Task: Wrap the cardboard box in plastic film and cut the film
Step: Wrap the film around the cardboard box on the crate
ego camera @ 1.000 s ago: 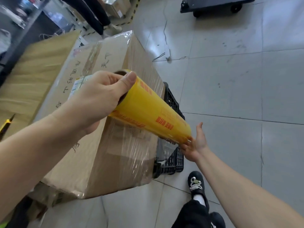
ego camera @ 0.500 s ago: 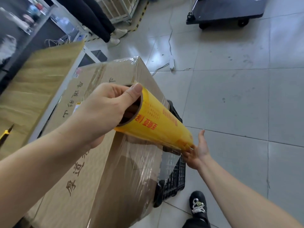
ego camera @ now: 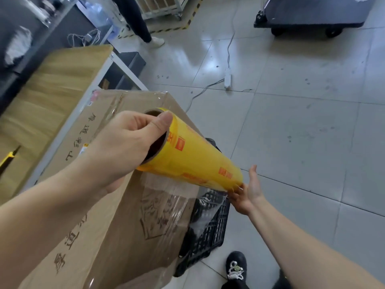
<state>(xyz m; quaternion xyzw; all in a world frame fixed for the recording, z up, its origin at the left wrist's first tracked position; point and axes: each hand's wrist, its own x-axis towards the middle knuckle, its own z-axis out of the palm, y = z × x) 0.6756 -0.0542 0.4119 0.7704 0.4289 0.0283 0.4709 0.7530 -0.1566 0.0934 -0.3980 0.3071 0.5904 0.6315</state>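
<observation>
A large cardboard box (ego camera: 116, 236) with printed characters rests on a black plastic crate (ego camera: 210, 228). A yellow roll of plastic film (ego camera: 193, 161) hangs above the box's right side, tilted down to the right. My left hand (ego camera: 123, 147) grips its near end, fingers inside the core and thumb on the rim. My right hand (ego camera: 248, 192) holds the far end from below, its fingers hidden behind the roll. Clear film (ego camera: 173, 197) runs from the roll down onto the box's side face.
A wooden table (ego camera: 52, 94) stands to the left with a yellow utility knife (ego camera: 8, 157) on it. A dark cart (ego camera: 312, 13) is at the far right, and a white cable (ego camera: 227, 76) lies on the tiled floor. Another person's leg (ego camera: 135, 19) is at the back. My shoe (ego camera: 236, 265) is beside the crate.
The view has risen and shifted along the box, showing more of its top and side. Both hands still hold the roll, which has moved further along the box's side face.
</observation>
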